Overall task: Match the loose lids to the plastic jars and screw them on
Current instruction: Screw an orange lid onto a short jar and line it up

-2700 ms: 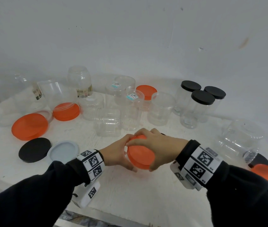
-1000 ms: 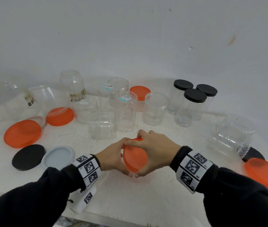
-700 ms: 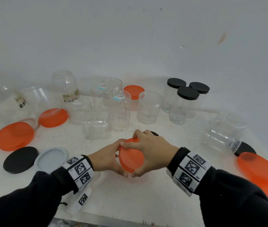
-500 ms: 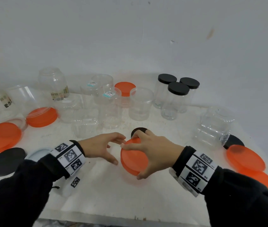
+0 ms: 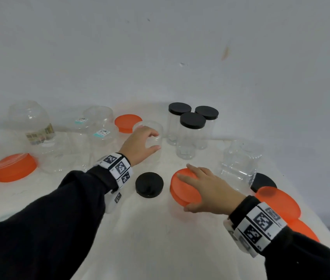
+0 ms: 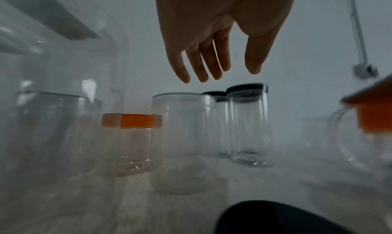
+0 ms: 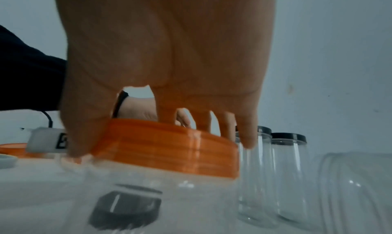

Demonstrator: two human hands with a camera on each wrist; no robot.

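My right hand [image 5: 182,191] grips the orange lid [image 5: 184,190] that sits on a small clear jar, thumb on the near rim and fingers over the far rim. In the right wrist view the right hand [image 7: 161,148] clamps that orange lid [image 7: 169,152] from above, with the clear jar blurred below it. My left hand [image 5: 154,140] reaches forward to an open clear jar [image 5: 153,128] without a lid. The left wrist view shows the left hand [image 6: 224,73] with spread, straight fingers just above the open jar [image 6: 182,137], holding nothing. A loose black lid [image 5: 149,184] lies flat between my arms.
Three black-lidded jars [image 5: 192,128] stand right of the open jar, an orange-lidded jar [image 5: 127,122] behind it. Several open clear jars [image 5: 30,120] crowd the back left beside an orange lid [image 5: 13,167]. At right lie a tipped clear jar [image 5: 238,164], a black lid [image 5: 263,180] and orange lids [image 5: 277,201].
My left hand has let go of the orange-lidded jar and reached forward to the open clear jar. The right hand keeps its grip on the orange lid. The black lid has come into view.
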